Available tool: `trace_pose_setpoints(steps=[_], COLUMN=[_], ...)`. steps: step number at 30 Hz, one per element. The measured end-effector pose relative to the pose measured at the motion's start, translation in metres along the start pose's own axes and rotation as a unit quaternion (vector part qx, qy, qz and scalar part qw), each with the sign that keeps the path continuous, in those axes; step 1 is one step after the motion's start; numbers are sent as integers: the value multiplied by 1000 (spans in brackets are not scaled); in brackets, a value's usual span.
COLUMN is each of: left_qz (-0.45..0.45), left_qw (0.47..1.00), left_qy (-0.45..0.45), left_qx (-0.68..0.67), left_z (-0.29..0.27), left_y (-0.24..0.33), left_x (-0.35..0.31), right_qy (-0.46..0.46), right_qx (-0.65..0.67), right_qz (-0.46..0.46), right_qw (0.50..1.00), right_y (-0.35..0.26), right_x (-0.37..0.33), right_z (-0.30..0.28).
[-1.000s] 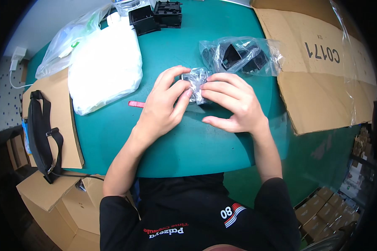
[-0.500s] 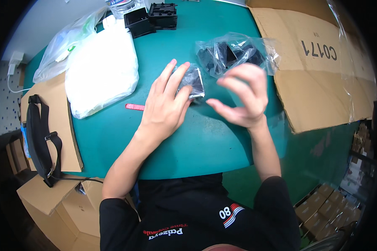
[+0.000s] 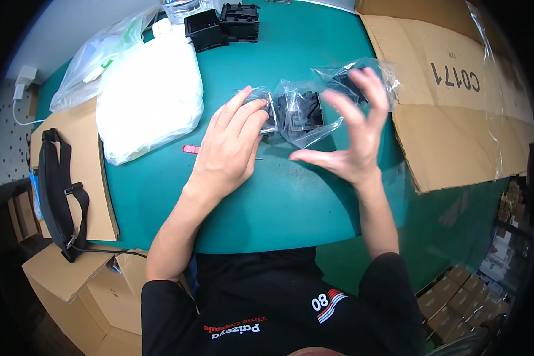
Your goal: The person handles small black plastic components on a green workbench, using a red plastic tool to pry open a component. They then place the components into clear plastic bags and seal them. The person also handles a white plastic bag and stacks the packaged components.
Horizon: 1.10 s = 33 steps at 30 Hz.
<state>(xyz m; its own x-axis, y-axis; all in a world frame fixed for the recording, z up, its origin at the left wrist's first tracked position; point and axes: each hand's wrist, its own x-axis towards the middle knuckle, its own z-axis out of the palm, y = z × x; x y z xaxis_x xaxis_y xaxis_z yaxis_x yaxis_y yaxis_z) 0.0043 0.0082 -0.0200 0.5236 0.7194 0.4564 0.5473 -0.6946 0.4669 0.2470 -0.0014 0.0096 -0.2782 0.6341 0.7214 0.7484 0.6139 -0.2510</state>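
Observation:
My left hand [image 3: 228, 142] lies at the left side of a black plastic part in a clear bag [image 3: 270, 114], fingers closed against it; the thumb is hidden. Touching or close beside that part is a second black plastic part [image 3: 307, 111], boxy with an open frame and wrapped in clear film. My right hand [image 3: 362, 133] hovers to its right, thumb and fingers wide apart and a little blurred, holding nothing. Behind the right fingers lies another clear bag [image 3: 391, 74] with dark parts in it, partly hidden.
Two black plastic housings [image 3: 240, 24] stand at the back of the green table [image 3: 267, 207]. A white plastic bag [image 3: 151, 98] fills the left side, near a small red strip [image 3: 190, 149]. An opened cardboard box [image 3: 439, 118] lies right. A black waist bag [image 3: 56, 190] rests on cardboard at far left.
The second bagged part now stands beside the one at my left hand, nearer than the pile before. My right hand has opened wider and shifted slightly; my left fingers have drawn in.

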Motion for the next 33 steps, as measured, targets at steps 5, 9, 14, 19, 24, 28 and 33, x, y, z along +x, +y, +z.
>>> trace_pose_setpoints(steps=[5,9,14,19,24,28,33], left_qz=[7,11,5,-42,-52,-44,-65], left_qw=[999,999,999,997,996,997,996], left_qy=[2,-35,-22,-34,-42,-30,-36], left_qx=[-33,10,30,60,67,57,54], left_z=[2,4,7,10,17,19,16], left_y=[1,0,11,23,17,15,23], left_x=[2,0,5,15,17,17,21], right_qy=[-91,-116,-101,-77,-166,-149,-126], right_qx=[89,121,162,262,273,195,133], right_qz=[120,122,154,186,110,89,65], right_qw=[985,978,969,944,941,965,981], right_y=[5,2,-1,2,29,17,18], right_x=[2,-6,-14,-9,-3,-6,-15], right_z=[-10,6,16,11,-4,7,21])
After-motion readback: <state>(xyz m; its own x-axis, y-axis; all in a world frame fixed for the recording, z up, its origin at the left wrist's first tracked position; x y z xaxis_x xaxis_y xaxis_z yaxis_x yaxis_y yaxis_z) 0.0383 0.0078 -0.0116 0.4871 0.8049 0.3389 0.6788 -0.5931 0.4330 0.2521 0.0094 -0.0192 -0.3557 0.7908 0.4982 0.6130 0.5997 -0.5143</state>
